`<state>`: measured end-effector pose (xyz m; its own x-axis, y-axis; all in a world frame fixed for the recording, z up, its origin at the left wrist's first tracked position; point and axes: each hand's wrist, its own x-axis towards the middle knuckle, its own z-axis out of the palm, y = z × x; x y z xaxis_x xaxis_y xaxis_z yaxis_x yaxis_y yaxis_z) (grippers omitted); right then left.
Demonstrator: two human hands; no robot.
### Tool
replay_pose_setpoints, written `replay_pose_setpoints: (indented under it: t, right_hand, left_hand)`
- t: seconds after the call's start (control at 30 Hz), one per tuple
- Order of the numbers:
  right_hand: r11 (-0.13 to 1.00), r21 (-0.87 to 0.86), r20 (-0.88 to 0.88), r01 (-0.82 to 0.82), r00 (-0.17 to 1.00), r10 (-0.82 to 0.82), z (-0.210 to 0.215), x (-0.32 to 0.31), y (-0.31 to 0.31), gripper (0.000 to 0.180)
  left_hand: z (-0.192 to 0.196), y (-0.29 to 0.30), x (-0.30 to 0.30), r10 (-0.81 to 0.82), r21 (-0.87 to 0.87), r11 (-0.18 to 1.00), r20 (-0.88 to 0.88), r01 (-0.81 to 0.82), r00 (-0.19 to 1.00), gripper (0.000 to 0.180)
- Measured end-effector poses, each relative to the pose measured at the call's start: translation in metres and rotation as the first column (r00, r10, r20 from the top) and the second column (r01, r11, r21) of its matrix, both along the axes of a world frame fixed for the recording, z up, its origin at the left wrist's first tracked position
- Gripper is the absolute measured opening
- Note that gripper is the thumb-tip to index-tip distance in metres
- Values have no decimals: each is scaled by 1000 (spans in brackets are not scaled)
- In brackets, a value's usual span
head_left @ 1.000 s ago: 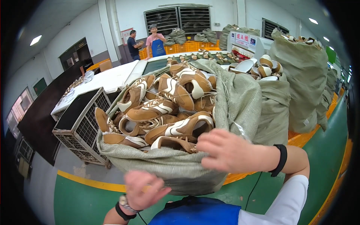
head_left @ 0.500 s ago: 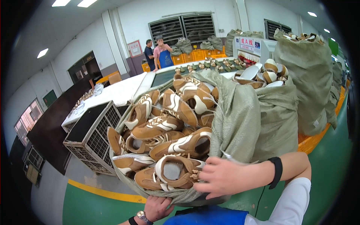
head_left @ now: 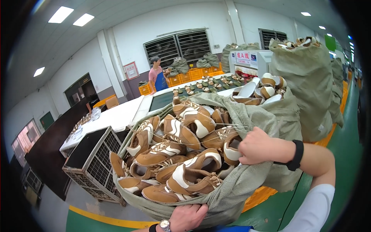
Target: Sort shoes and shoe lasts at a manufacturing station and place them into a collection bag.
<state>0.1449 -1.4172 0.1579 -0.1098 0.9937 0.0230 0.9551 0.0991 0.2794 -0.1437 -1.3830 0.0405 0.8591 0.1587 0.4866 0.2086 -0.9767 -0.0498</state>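
Note:
A grey-green woven sack point(head_left: 228, 195) stands open in front of me, heaped with brown-and-white sneakers point(head_left: 193, 179) with pale laces. Low at the front, my left hand point(head_left: 189, 216), with a watch at the wrist, is closed on the sack's near rim. Bunched in my right hand point(head_left: 257, 147) is the sack's right edge; its fingers are curled and partly hidden. A sneaker point(head_left: 232, 150) lies right beside that hand, and loose white strings stretch across the pile there.
Behind the sack runs a green conveyor point(head_left: 166, 101) bearing rows of shoe parts. More filled sacks point(head_left: 303, 89) stand to the right. At left are a wire-sided cart point(head_left: 92, 166) and a white table point(head_left: 112, 123). A person in a blue apron point(head_left: 160, 82) stands across the conveyor.
My right hand has moved up and right, and the sack's right flap is drawn back, baring more sneakers. My left hand has shifted right along the rim. The view has turned slightly.

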Motion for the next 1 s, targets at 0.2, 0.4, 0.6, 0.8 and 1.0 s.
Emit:
replay_pose_setpoints:
  t: [0.2,0.4,0.6,0.8,1.0]
  right_hand:
    - [978,65,211,196,956,-206,18,-1,5,52]
    - [871,150,76,468,873,-482,29,1,-34,57]
    - [772,-1,-88,636,769,-634,46,-5,-58,52]
    - [787,32,-999,616,39,10,-21,26,-77,23]
    - [885,60,-244,462,-853,462,-138,27,-20,24]
  left_hand:
    - [-11,5,-6,-49,43,998,4,49,999,12]
    - [-8,2,-2,-51,113,993,121,38,991,20]
    - [-9,22,-3,-174,107,980,31,169,984,21]
    - [-7,22,2,-198,131,973,69,188,978,19]
    - [-13,21,-5,-225,105,970,66,218,972,19]
